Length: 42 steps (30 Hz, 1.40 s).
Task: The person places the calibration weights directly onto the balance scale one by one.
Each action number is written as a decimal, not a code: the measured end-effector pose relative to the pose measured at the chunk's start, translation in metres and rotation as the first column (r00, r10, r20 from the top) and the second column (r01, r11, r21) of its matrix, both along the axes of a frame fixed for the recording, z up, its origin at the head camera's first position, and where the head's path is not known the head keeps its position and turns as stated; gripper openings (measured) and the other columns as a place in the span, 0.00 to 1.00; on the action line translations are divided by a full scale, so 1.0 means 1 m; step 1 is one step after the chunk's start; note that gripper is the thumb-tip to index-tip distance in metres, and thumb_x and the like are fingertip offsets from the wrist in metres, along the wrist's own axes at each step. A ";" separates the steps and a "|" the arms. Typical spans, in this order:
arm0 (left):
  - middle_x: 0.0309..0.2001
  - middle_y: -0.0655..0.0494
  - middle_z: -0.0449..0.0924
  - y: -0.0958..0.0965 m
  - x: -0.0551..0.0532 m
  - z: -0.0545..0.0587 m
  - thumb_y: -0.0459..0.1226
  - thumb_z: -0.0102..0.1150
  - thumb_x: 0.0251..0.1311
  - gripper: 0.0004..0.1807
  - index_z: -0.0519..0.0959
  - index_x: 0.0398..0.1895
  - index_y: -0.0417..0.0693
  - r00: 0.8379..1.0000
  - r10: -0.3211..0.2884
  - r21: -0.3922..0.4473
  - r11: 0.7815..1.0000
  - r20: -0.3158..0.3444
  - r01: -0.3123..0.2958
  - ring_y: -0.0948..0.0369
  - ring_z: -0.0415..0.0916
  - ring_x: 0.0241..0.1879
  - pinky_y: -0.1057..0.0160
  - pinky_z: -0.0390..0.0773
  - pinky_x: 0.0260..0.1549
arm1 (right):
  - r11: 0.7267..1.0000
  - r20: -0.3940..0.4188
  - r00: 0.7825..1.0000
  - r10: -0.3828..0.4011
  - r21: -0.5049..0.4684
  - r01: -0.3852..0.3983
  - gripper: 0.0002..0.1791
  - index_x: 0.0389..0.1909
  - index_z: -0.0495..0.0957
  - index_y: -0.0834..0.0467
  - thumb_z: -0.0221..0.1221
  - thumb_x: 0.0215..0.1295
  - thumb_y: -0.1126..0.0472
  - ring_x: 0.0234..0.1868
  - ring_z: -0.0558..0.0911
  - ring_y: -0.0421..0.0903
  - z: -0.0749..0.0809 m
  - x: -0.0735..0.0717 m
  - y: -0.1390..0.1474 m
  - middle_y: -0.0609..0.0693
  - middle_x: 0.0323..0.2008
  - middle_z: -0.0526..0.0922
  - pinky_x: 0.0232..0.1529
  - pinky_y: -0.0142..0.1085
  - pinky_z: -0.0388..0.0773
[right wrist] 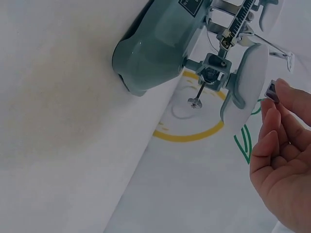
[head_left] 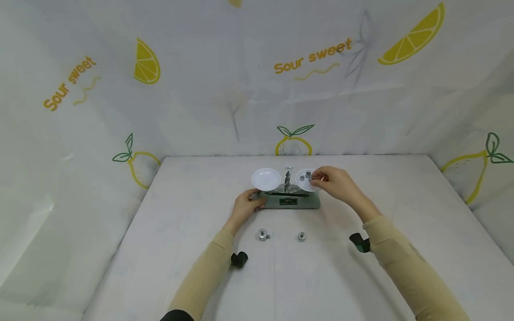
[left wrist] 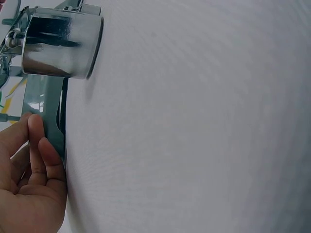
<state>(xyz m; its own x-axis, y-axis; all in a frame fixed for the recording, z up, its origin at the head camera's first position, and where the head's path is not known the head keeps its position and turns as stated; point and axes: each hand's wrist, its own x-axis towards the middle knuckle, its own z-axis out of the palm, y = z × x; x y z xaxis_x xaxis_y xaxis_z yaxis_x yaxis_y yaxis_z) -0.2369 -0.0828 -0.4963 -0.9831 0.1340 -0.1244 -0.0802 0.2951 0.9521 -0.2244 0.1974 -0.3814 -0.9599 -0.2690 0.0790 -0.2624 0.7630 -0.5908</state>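
Observation:
A grey-green balance scale (head_left: 289, 203) with two white pans stands near the table's far edge. My left hand (head_left: 245, 207) holds the left end of its base, thumb at the front; in the left wrist view its fingertips touch the green base (left wrist: 41, 99). Over the right pan (head_left: 299, 185), my right hand (head_left: 335, 183) pinches a small metal weight (right wrist: 272, 91) between thumb and fingers. Small weights (head_left: 302, 178) stand on that pan, partly hidden by the fingers. Nothing is visible on the left pan (head_left: 266, 179).
In front of the scale a larger metal weight (head_left: 262, 234) stands on the white table (head_left: 281, 285), a tiny one (head_left: 268, 236) beside it. Another weight (head_left: 301, 236) stands to the right. A lemon-print sheet (head_left: 225, 89) hangs behind the table.

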 end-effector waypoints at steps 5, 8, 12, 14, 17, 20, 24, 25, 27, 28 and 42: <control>0.28 0.48 0.84 0.000 0.001 0.000 0.40 0.64 0.54 0.27 0.72 0.59 0.44 1.000 -0.008 0.006 1.000 0.001 0.008 0.67 0.75 0.23 0.71 0.74 0.27 | 0.999 0.017 1.000 -0.019 0.027 0.019 0.11 0.41 0.79 0.64 0.59 0.62 0.61 0.35 0.77 0.49 -0.003 -0.007 -0.003 0.58 0.36 0.82 0.32 0.35 0.73; 0.32 0.39 0.83 0.000 0.002 0.004 0.37 0.64 0.55 0.27 0.72 0.59 0.42 1.000 -0.016 0.007 1.000 0.003 0.016 0.61 0.77 0.24 0.66 0.76 0.29 | 0.999 0.025 0.999 -0.025 0.043 0.024 0.11 0.41 0.79 0.65 0.58 0.62 0.62 0.36 0.78 0.51 -0.004 -0.009 -0.005 0.59 0.36 0.82 0.33 0.37 0.74; 0.32 0.39 0.83 0.001 0.007 0.015 0.36 0.62 0.56 0.26 0.71 0.59 0.40 1.000 -0.025 -0.014 1.000 -0.004 0.025 0.56 0.78 0.25 0.65 0.77 0.30 | 0.998 0.043 0.998 -0.042 0.053 0.039 0.12 0.41 0.79 0.66 0.59 0.61 0.62 0.35 0.77 0.51 -0.005 -0.011 -0.005 0.59 0.35 0.81 0.32 0.37 0.73; 0.30 0.43 0.83 0.001 0.006 0.014 0.36 0.63 0.55 0.26 0.72 0.59 0.41 1.000 -0.017 -0.020 1.000 -0.008 0.017 0.59 0.77 0.23 0.68 0.75 0.28 | 0.997 0.052 0.997 -0.048 0.055 0.046 0.12 0.41 0.79 0.66 0.59 0.61 0.61 0.34 0.76 0.50 -0.005 -0.012 -0.005 0.58 0.34 0.80 0.31 0.36 0.72; 0.30 0.49 0.84 0.000 0.000 0.002 0.39 0.65 0.53 0.27 0.73 0.58 0.44 1.000 -0.001 -0.010 1.000 -0.012 0.001 0.69 0.73 0.21 0.73 0.72 0.25 | 0.997 0.061 0.996 -0.059 0.058 0.055 0.12 0.40 0.79 0.66 0.59 0.60 0.61 0.32 0.74 0.48 -0.006 -0.013 -0.005 0.57 0.32 0.79 0.29 0.34 0.70; 0.34 0.46 0.84 0.000 -0.001 0.002 0.39 0.64 0.54 0.27 0.73 0.58 0.44 1.000 0.001 -0.020 1.000 -0.009 -0.001 0.69 0.73 0.21 0.73 0.72 0.25 | 0.996 0.061 0.996 -0.070 0.057 0.067 0.12 0.40 0.79 0.66 0.59 0.60 0.61 0.31 0.72 0.48 -0.006 -0.014 -0.005 0.56 0.31 0.77 0.28 0.33 0.68; 0.35 0.46 0.84 0.000 0.000 0.003 0.39 0.65 0.53 0.27 0.73 0.58 0.45 1.000 -0.001 -0.026 1.000 -0.008 0.001 0.69 0.73 0.21 0.73 0.72 0.25 | 0.996 0.058 0.995 -0.079 0.052 0.076 0.12 0.39 0.79 0.66 0.59 0.60 0.60 0.32 0.72 0.48 -0.008 -0.015 -0.006 0.55 0.30 0.76 0.28 0.33 0.67; 0.35 0.45 0.84 0.000 0.001 0.004 0.39 0.65 0.53 0.27 0.73 0.58 0.45 1.000 0.000 -0.027 1.000 -0.007 0.000 0.69 0.73 0.21 0.73 0.72 0.25 | 0.996 0.059 0.995 -0.080 0.051 0.077 0.12 0.39 0.79 0.66 0.59 0.60 0.60 0.32 0.72 0.48 -0.008 -0.015 -0.006 0.55 0.30 0.76 0.28 0.33 0.67; 0.34 0.46 0.84 0.000 0.001 0.004 0.39 0.64 0.54 0.27 0.73 0.58 0.45 1.000 -0.002 -0.028 1.000 -0.008 0.002 0.69 0.73 0.21 0.73 0.72 0.25 | 0.995 0.060 0.995 -0.085 0.049 0.082 0.13 0.39 0.79 0.66 0.59 0.60 0.59 0.33 0.72 0.48 -0.010 -0.016 -0.006 0.55 0.30 0.76 0.28 0.32 0.68; 0.34 0.46 0.84 0.000 0.002 0.004 0.39 0.64 0.54 0.27 0.73 0.58 0.45 1.000 -0.003 -0.029 1.000 -0.008 0.002 0.69 0.73 0.21 0.73 0.72 0.25 | 0.996 0.057 0.995 -0.084 0.048 0.081 0.13 0.39 0.79 0.66 0.60 0.60 0.59 0.33 0.72 0.49 -0.010 -0.016 -0.006 0.55 0.30 0.76 0.28 0.32 0.68; 0.37 0.45 0.83 0.000 0.001 0.003 0.38 0.64 0.54 0.27 0.72 0.59 0.43 1.000 -0.008 -0.015 1.000 -0.017 0.007 0.69 0.75 0.22 0.73 0.74 0.25 | 0.995 0.025 0.995 -0.093 0.044 0.092 0.15 0.40 0.80 0.66 0.60 0.59 0.59 0.33 0.71 0.49 -0.010 -0.016 -0.003 0.55 0.30 0.76 0.28 0.33 0.66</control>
